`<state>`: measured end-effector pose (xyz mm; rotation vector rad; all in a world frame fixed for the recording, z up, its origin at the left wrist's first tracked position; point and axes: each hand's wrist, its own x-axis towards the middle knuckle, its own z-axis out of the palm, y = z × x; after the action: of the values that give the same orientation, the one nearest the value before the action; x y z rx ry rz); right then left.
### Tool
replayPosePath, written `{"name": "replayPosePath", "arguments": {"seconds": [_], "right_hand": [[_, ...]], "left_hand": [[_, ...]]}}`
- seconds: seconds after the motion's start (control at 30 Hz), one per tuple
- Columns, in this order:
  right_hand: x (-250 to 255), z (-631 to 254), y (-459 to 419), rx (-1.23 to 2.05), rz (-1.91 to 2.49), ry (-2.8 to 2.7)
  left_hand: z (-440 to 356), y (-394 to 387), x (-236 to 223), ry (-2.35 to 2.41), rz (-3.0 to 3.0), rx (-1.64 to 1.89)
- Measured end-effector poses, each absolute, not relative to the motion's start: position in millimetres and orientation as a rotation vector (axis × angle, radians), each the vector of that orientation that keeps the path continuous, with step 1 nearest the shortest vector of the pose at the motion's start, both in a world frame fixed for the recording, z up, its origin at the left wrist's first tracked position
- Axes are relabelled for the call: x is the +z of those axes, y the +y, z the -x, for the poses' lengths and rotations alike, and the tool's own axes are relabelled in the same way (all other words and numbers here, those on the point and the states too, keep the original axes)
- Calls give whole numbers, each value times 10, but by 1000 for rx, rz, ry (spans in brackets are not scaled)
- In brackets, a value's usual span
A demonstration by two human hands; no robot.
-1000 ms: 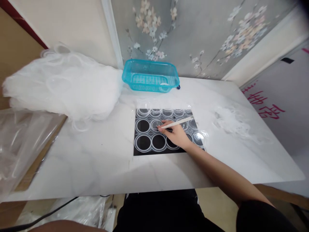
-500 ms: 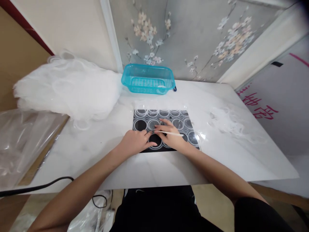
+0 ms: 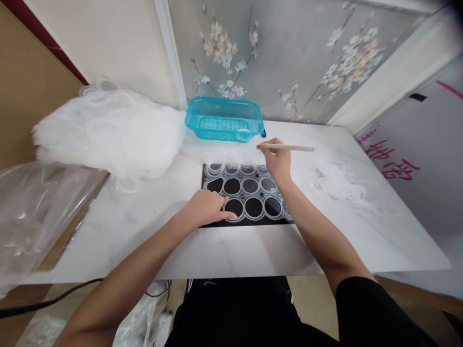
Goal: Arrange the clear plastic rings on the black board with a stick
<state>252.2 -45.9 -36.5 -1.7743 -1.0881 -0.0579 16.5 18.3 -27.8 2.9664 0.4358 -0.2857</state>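
Note:
A black sheet (image 3: 249,197) printed with rows of pale rings lies on the table. Some circles look deep black, others greyish and glossy. My left hand (image 3: 208,207) rests on the sheet's left side, thumb and forefinger apart, with nothing held. Beyond the sheet's far edge, my right hand (image 3: 278,159) pinches a slim pale pen-like tool (image 3: 292,147). It points left, with a small dark tip. Whether anything clings to that tip is too small to tell.
A blue plastic basket (image 3: 224,120) stands at the back with a whitish item inside. A big heap of translucent white rings (image 3: 112,130) fills the left rear. Loose clear scraps (image 3: 340,180) lie at right. Plastic sheeting (image 3: 39,207) covers a board at left.
My right hand has moved from the sheet up and away toward the basket, still with the tool. A greyish circle in the middle row now looks black. My left hand stays put.

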Motion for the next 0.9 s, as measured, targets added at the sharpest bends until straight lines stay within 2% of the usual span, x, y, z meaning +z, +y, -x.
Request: {"name": "replayPosePath", "arguments": {"seconds": [0.1,0.17,0.3,0.47,0.57,0.9], "right_hand": [[-335,-2577,-644,-132,1761,-1080],[-412,-2476,-852,-128,1816,-1268],[-665,-2229,-1153,140,1833,-1407],[-804,-2196,-1197,408,1763,-1258],[-785,-2227,-1188,498,1756,-1232],[-796,-2194,-1208,490,1765,-1223]], "left_hand": [[-319,395,-78,401,-2789,-275],[-480,566,75,405,-2685,-121],[-795,714,188,449,-2709,221],[-729,397,-120,155,-3051,-62],[-522,207,-307,116,-3151,-87],[-443,82,-406,130,-3228,-196]]}}
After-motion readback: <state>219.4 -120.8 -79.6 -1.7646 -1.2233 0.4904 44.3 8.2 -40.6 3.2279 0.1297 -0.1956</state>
